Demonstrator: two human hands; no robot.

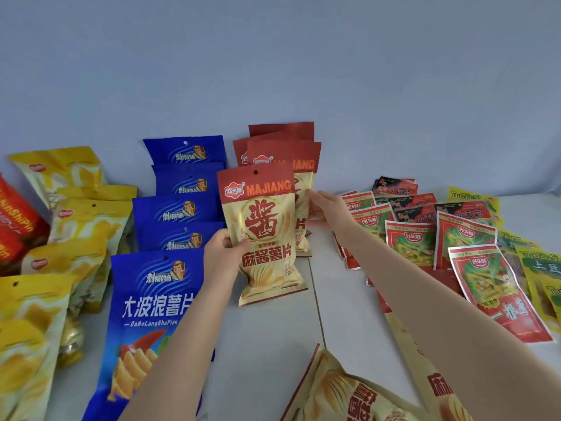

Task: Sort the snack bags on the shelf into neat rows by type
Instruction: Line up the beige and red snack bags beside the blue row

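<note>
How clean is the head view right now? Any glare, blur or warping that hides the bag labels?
Head view: soft, even light with faint shadows; the MAJIANG bag held by the left hand reads sharply; mild sheen on the red-green packets; wide-angle stretch smears the yellow bags at the left edge and the bag at the bottom edge; right hand is sharp.

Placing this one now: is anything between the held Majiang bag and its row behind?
Nothing visible. The Majiang bag, in the left hand, stands directly before the Majiang row; the right hand touches the next bag back.
</note>
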